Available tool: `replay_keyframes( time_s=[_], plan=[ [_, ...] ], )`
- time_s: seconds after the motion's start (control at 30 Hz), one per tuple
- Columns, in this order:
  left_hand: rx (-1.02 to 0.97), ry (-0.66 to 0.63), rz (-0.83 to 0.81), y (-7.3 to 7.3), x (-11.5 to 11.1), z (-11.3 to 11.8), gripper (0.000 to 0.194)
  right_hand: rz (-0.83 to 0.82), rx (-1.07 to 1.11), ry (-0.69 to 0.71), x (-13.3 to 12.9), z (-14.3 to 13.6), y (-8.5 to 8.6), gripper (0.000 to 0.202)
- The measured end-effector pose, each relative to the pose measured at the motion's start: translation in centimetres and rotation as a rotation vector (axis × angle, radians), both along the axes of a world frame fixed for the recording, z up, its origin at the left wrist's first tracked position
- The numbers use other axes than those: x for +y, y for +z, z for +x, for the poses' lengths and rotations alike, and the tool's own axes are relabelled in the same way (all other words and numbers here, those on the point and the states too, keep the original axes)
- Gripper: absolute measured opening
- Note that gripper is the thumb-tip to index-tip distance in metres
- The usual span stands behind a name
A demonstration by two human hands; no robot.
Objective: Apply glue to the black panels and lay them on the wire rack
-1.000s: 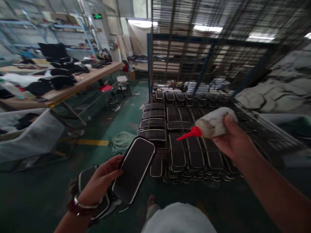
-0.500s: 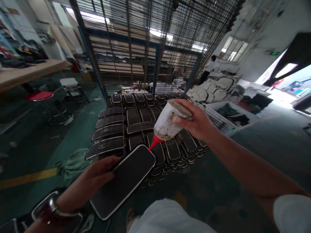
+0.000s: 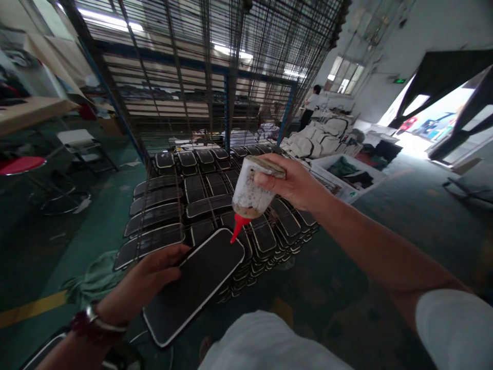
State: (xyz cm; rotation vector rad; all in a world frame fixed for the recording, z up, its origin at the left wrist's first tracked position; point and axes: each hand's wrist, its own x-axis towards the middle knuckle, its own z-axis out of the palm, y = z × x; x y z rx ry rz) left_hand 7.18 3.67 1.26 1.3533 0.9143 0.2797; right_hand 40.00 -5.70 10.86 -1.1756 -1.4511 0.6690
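Observation:
My left hand (image 3: 164,267) grips the left edge of a dark rounded panel (image 3: 196,288), thumb on top and the other fingers partly hidden at its edge. A white line runs along the panel's border. In my right hand (image 3: 288,180) is a stained white glue bottle (image 3: 252,192), tipped upside down. Its red nozzle (image 3: 238,226) points at the panel's upper right corner; whether the tip touches cannot be made out. Beyond, similar dark panels (image 3: 208,205) with pale borders lie in stacked layers on wire racks.
A tall wire rack (image 3: 227,103) rises behind the stacks. White bundles (image 3: 319,136) and a white bin (image 3: 354,192) holding cloth stand to the right. Green cloth (image 3: 94,277) lies on the floor at left, near a red stool (image 3: 21,164). A person (image 3: 310,108) stands far back.
The view has turned right, so the background slides left. The bottle is more upright, and its nozzle has shifted slightly left over the panel's corner. Both hands keep their hold.

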Motion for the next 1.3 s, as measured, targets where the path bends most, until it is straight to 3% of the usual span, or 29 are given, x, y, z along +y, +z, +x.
replay_keyframes(
  time_s=[0.23,0.83,1.3],
  plan=[
    [-0.004,-0.108,0.007,0.8,0.5,-1.8,0.035,-0.04,0.304,-0.05,-0.1,0.9,-2.3,0.058],
    [-0.006,-0.109,-0.016,1.3,0.8,-2.2,0.033,-0.086,0.352,-0.062,0.2,1.1,-4.0,0.062],
    [-0.047,-0.087,-0.051,0.9,1.4,-2.7,0.03,-0.065,0.359,-0.059,-0.7,1.1,-3.9,0.059]
  ],
)
